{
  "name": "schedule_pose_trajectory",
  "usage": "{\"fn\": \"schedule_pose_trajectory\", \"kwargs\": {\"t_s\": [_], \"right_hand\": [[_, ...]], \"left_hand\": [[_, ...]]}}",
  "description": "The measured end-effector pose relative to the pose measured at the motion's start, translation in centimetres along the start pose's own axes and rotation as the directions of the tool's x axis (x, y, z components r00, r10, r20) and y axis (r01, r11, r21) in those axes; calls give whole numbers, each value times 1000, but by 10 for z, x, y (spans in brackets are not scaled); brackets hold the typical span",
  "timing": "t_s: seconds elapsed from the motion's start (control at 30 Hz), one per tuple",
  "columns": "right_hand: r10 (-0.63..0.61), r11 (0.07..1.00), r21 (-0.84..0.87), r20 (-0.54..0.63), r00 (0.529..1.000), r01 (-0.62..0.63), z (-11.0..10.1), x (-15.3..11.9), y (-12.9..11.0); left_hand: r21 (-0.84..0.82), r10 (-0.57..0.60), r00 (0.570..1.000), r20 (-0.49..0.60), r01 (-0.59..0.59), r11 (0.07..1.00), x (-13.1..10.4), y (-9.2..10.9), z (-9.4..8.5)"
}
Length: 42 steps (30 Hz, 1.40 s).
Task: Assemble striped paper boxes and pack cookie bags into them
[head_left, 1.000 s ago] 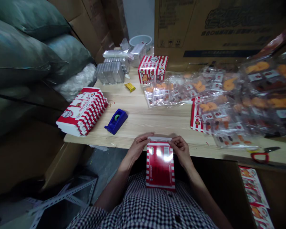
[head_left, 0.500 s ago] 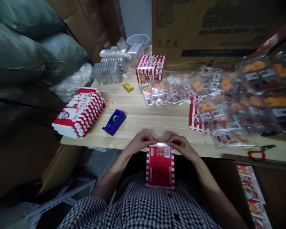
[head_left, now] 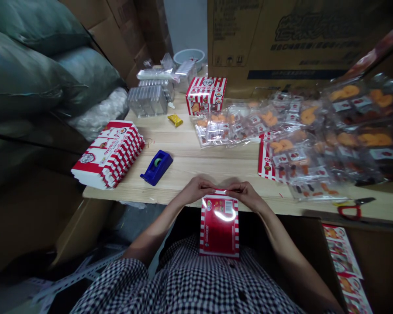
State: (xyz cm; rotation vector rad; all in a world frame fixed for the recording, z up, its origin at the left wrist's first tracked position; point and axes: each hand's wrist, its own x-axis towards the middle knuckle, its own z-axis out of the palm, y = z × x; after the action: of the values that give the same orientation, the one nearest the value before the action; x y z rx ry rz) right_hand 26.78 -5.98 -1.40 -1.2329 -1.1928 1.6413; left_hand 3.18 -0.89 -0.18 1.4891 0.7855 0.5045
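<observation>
Between my hands is a red printed carton (head_left: 219, 231) with striped edges and a barcode, held against the table's front edge and my lap. My left hand (head_left: 198, 189) pinches its top left corner. At the top right corner, my right hand (head_left: 245, 194) grips the same edge with thumb and fingers. The fingertips partly hide that upper edge. A blue tape dispenser (head_left: 157, 167) stands on the table to the left, beyond my left hand.
Stacked flat striped cartons (head_left: 109, 152) lie at the left. Farther back are a made-up box (head_left: 206, 95), clear plastic trays (head_left: 147, 100) and a yellow packet (head_left: 175, 120). Clear bags of toy food (head_left: 301, 152) cover the right side, near red-handled scissors (head_left: 350, 211).
Both hands have moved slightly up and closer together along the carton's top edge. The carton has tilted, and a bright glare now lies across its face.
</observation>
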Motion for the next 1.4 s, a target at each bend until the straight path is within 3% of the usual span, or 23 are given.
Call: {"fn": "schedule_pose_trajectory", "kwargs": {"t_s": [0.1, 0.43, 0.77, 0.97, 1.1, 1.23, 1.33, 1.4], "right_hand": [[-8, 1000, -22, 15, 1000, 8, -2, 1, -3], [26, 996, -89, 114, 993, -16, -11, 10, -7], [45, 996, -87, 142, 989, -33, -12, 9, -2], [66, 993, -114, 209, 976, -43, -22, -4, -8], [29, 977, -210, 271, 962, 30, -23, -17, -19], [-23, 981, -189, 161, 987, 54, -13, -37, -20], [-41, 986, -157, 61, 997, 50, -7, -51, -15], [-42, 987, -152, 6, 999, 43, -7, -59, -13]], "left_hand": [[4, -8, 999, -38, 8, 1000, 0, 1, 2], [-29, -67, 997, -36, 66, 997, 2, -6, 2], [-8, -89, 996, -24, 88, 996, 2, -8, 4], [52, -90, 993, 76, 86, 995, 2, 4, -1], [133, -34, 987, 159, 13, 991, -6, 16, -7], [86, 42, 988, 152, -56, 995, -27, 28, -6], [-50, 36, 999, 34, -35, 998, -46, 32, 3], [-55, 19, 998, -58, -22, 998, -57, 34, 10]]}}
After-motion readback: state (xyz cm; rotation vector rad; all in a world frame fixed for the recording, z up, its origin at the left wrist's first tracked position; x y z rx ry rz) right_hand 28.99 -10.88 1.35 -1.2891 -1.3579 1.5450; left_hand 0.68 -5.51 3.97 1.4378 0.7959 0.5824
